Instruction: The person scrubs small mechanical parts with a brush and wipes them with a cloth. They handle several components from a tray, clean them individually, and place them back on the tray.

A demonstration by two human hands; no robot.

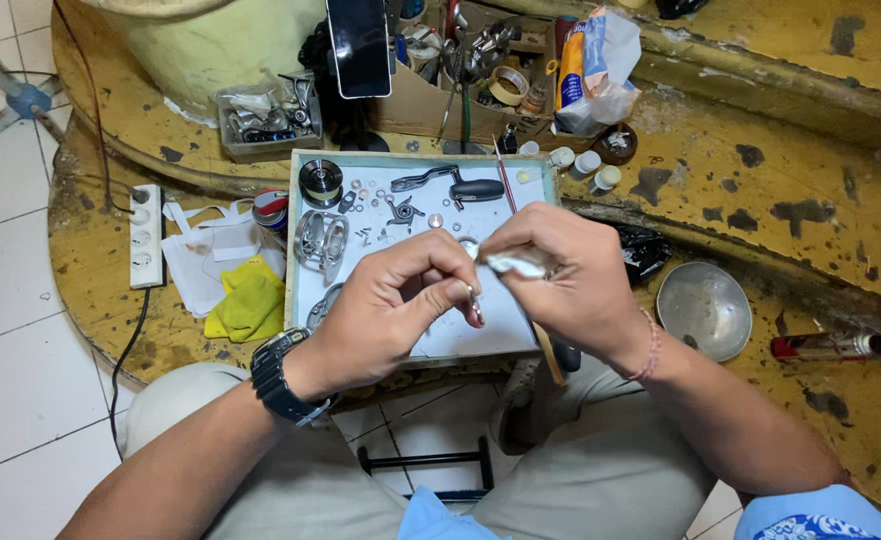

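My left hand (pixel 391 305) pinches a small thin metal part (pixel 475 303) between thumb and fingertips. My right hand (pixel 561 275) holds a crumpled white wipe (pixel 516 263) against it. Both hands hover over a shallow pale-blue tray (pixel 416 165). On the tray lie a disassembled fishing reel: a silver reel frame (pixel 321 240), a dark spool (pixel 321 182), a black crank handle (pixel 461 185) and several small washers and gears (pixel 401 212). A black watch is on my left wrist and a pink bead bracelet on my right.
A yellow cloth (pixel 249 300) and white rags lie left of the tray beside a white power strip (pixel 146 235). A metal bowl (pixel 703 308) and a red-capped bottle (pixel 836 346) sit at right. A cardboard box of tools (pixel 461 70) and a phone (pixel 359 45) stand behind.
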